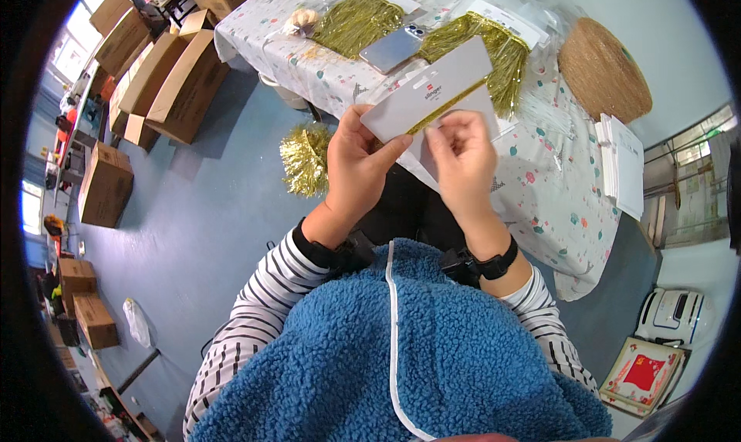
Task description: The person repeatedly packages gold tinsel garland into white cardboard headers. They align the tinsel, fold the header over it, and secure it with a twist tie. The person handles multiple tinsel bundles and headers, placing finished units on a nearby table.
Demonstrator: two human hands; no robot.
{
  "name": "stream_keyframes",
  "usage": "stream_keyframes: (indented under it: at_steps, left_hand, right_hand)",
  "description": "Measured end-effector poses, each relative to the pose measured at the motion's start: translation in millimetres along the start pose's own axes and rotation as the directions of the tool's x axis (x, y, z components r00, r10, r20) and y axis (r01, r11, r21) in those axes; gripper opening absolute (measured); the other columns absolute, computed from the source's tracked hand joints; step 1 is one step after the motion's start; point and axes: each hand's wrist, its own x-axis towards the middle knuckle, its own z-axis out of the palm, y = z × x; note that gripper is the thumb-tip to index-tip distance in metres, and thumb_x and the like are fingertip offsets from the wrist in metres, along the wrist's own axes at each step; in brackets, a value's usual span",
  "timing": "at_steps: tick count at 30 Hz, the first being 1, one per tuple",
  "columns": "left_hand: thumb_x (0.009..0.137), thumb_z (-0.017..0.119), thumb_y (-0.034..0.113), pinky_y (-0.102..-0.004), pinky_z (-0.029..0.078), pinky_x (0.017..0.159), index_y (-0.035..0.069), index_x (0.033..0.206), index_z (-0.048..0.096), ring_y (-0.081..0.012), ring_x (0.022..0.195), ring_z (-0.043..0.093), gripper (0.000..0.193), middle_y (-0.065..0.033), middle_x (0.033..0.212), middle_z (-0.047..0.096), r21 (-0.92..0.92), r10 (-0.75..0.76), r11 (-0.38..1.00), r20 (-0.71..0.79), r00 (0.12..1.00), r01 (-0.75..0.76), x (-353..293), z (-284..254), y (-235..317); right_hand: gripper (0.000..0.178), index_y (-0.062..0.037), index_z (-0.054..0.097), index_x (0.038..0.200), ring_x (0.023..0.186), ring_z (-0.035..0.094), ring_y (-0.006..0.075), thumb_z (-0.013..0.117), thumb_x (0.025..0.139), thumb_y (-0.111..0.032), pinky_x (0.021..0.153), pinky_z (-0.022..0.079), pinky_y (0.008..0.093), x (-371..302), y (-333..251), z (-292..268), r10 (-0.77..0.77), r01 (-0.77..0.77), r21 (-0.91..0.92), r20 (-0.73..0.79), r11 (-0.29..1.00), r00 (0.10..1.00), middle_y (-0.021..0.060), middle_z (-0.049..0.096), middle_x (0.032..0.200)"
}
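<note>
Up near the table's edge I hold a folded white header card with a gold tinsel band along its fold. My left hand pinches its left end between thumb and fingers. At the lower flap my right hand has its fingers curled, with thumb and forefinger pressed at the band; the right fingertips are slightly blurred. A shiny gold tinsel bunch hangs beside my left wrist, its upper link to the card hidden by my hand.
On the floral-covered table lie gold tinsel fringes, a phone, clear plastic bags and a white card stack. A brown twine roll stands at the right. Cardboard boxes stand on the floor at left.
</note>
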Motion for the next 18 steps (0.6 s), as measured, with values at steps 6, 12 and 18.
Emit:
stream_keyframes:
  at_steps: [6, 12, 18]
  left_hand:
    - [0.086, 0.072, -0.008, -0.0279, 0.055, 0.085, -0.001, 0.129, 0.048, -0.0163, 0.102, 0.068, 0.049, -0.0128, 0.116, 0.068, 0.010, -0.123, 0.992, 0.143, 0.982, 0.122, 4, -17, 24]
    - [0.085, 0.072, -0.008, -0.0282, 0.055, 0.086, -0.004, 0.128, 0.046, -0.0177, 0.101, 0.068, 0.050, -0.0160, 0.111, 0.069, 0.034, -0.233, 0.972, 0.231, 0.945, 0.232, 0, -15, 34]
    - [0.083, 0.072, -0.009, -0.0287, 0.056, 0.084, -0.005, 0.124, 0.044, -0.0187, 0.095, 0.070, 0.049, -0.0186, 0.106, 0.071, 0.049, -0.247, 0.969, 0.201, 0.948, 0.242, -3, -15, 29]
  right_hand:
    - [0.047, -0.0051, 0.058, 0.119, 0.108, 0.058, 0.0243, 0.083, 0.081, -0.015, 0.088, 0.045, 0.0348, 20, -10, -56, -0.564, 0.441, -0.498, -0.122, 0.747, 0.817, 0.0093, 0.060, 0.117]
    - [0.036, 0.0050, 0.065, 0.120, 0.104, 0.065, 0.0164, 0.077, 0.088, -0.005, 0.098, 0.047, 0.0303, 18, -17, -77, 0.350, -0.450, 0.357, 0.312, 0.819, 0.883, 0.0113, 0.071, 0.114]
    - [0.047, 0.0079, 0.059, 0.129, 0.112, 0.063, 0.0221, 0.076, 0.087, -0.001, 0.101, 0.047, 0.0346, 3, -2, -64, 0.308, -0.417, 0.387, 0.312, 0.822, 0.898, 0.0140, 0.067, 0.122]
